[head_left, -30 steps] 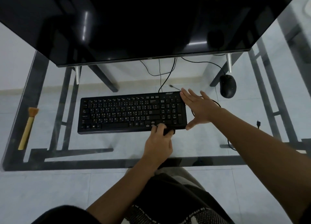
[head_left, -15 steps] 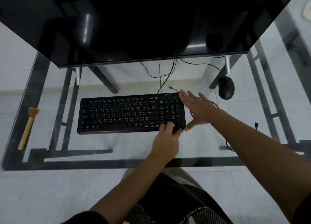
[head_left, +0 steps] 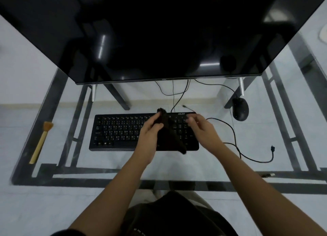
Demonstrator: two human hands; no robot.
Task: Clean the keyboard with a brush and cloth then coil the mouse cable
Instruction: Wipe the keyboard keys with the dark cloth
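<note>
A black keyboard (head_left: pixel 120 131) lies on the glass desk (head_left: pixel 230 172) below the monitor. My left hand (head_left: pixel 150 134) holds a dark cloth (head_left: pixel 169 133) lifted above the keyboard's right half; the cloth hangs down to the keyboard's front edge. My right hand (head_left: pixel 201 129) hovers over the keypad end with curled fingers, apart from the cloth. A black mouse (head_left: pixel 240 108) sits at the back right. Its cable (head_left: pixel 235 138) loops loosely over the desk to a free plug (head_left: pixel 272 148). A wooden brush (head_left: pixel 41 142) lies at the far left.
A large dark monitor (head_left: pixel 159 34) overhangs the back of the desk on two metal legs. Thin cables (head_left: pixel 177 94) run behind the keyboard. The desk's dark frame shows through the glass. My lap is below the front edge.
My left hand has raised the cloth off the keyboard's front right edge. My right hand has left the keyboard's right end, curled its fingers and moved inward. The view has shifted slightly.
</note>
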